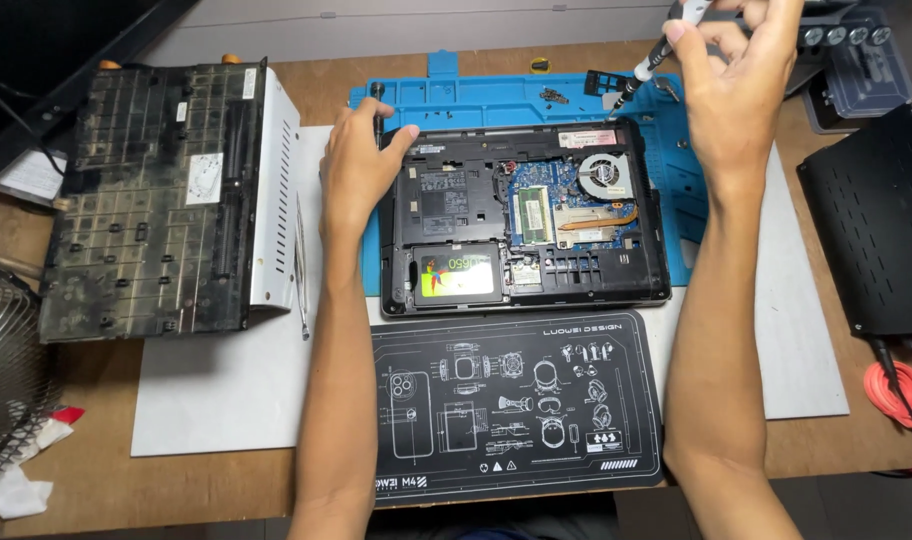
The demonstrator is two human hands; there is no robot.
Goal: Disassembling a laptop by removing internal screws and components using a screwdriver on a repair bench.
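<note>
Laptop: opened black laptop base, boards bare, on blue silicone repair mat.
Left hand: flat, steadying far-left corner.
Right hand: pinching slim grey-handled precision screwdriver.
Handling: likely rigid, fragile inside; better held by edges.

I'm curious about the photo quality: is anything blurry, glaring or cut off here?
Head view: evenly lit, soft shadows; the opened laptop is sharp; glare on its drive label; the right hand and its screwdriver are cropped at the top edge.
</note>
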